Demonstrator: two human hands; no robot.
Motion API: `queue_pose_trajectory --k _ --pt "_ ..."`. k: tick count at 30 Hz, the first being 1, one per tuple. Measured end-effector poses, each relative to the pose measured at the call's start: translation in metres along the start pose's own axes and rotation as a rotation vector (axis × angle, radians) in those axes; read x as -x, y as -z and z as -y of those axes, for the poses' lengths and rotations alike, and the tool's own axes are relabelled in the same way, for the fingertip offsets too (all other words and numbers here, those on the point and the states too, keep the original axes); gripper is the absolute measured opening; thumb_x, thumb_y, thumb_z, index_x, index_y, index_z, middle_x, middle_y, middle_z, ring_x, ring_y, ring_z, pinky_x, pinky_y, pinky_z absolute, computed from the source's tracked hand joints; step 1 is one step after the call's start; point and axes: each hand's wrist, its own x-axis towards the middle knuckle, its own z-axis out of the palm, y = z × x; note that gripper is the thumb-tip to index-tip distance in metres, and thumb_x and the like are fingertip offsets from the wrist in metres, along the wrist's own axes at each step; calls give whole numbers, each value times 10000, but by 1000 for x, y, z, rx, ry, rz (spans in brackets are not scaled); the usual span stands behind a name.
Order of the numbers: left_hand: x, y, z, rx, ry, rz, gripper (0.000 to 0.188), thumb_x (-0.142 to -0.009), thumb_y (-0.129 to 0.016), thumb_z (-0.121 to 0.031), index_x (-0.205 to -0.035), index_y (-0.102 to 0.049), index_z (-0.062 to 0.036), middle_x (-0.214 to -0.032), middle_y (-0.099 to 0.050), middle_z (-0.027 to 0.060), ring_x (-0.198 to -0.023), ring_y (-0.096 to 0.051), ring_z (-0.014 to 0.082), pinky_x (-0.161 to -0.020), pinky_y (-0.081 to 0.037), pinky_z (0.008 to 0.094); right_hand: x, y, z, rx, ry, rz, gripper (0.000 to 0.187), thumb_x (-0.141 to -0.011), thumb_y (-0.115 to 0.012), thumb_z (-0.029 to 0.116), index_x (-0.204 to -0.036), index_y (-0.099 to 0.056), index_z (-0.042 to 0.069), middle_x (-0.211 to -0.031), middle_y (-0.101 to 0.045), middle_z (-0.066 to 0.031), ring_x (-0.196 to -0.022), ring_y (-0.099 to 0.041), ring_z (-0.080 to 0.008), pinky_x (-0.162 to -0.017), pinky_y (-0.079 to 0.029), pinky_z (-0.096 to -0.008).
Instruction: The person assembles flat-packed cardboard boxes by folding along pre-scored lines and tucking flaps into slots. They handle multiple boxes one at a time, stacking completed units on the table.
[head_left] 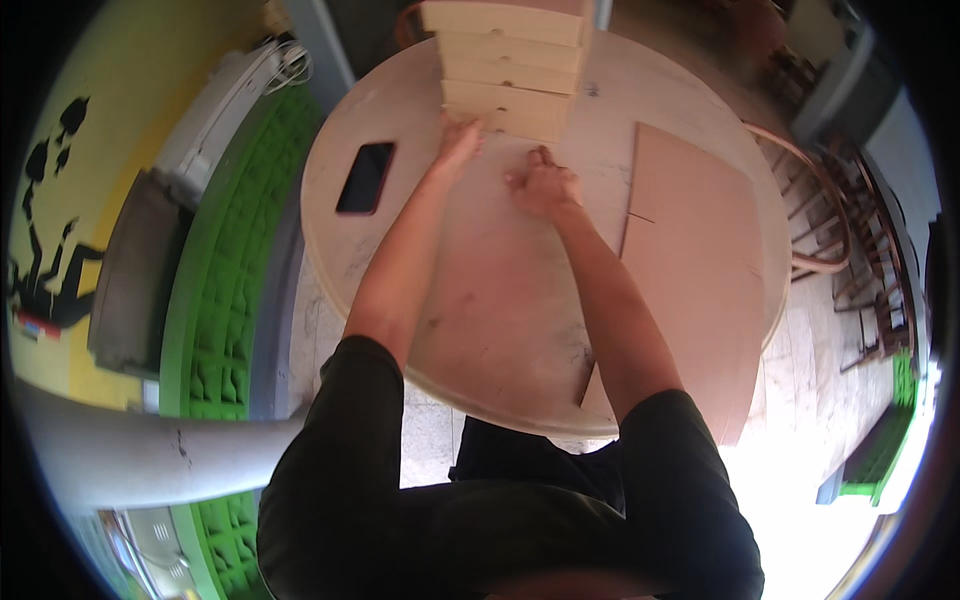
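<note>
1. Lying dark and flat on the round surface (480,330): a phone (365,178).
2. Pressing open-fingered against the stacked wooden boards (510,75): left hand (458,140).
3. Resting loosely curled, empty, beside the stack: right hand (543,186).
4. Probably steadying the stack; needing a firmer two-handed grip next.
5. Lying rightmost: cardboard sheet (690,260).

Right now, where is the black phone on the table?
In the head view the black phone lies flat on the round table, on the person's left side, just left of the left hand and the stacked wooden boards.
</note>
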Motion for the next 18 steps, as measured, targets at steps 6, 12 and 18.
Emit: queue_pose_trajectory --k 6,12,18 --pt "32 55 6 -870 -497 -114 612 -968 -697 -358 -1414 -532 27 -1317 -653 244 -1181 -655 398 -1021 -517 491 0 -4 -4 -9 32 5 749 -1050 -505 512 -1618 -360 45 -1733 -282 -150 -1441 -528 -381 -1151 -474 -487" --pt "127 158 -12 -1569 -168 -356 887 -862 -747 -624 -1481 -497 -40 -1465 -522 286 -1377 -460 488 -1132 -382 609 -11 -2 -16 -94 49 109 810 -1001 -570 579 -1598 -393 60 -1714 -324 -135 -1479 -482 -356 -1186 -416 -511" --pt "81 216 37 -1472 -211 -361 878 -901 -626 -721 -1404 -564 -4 -1361 -589 328 -1244 -553 526 -1085 -415 604 43 20 -58 -200 358 119 692 -984 -670 506 -1488 -537 50 -1580 -501 -186 -1404 -544 -365 -1175 -438 -457"
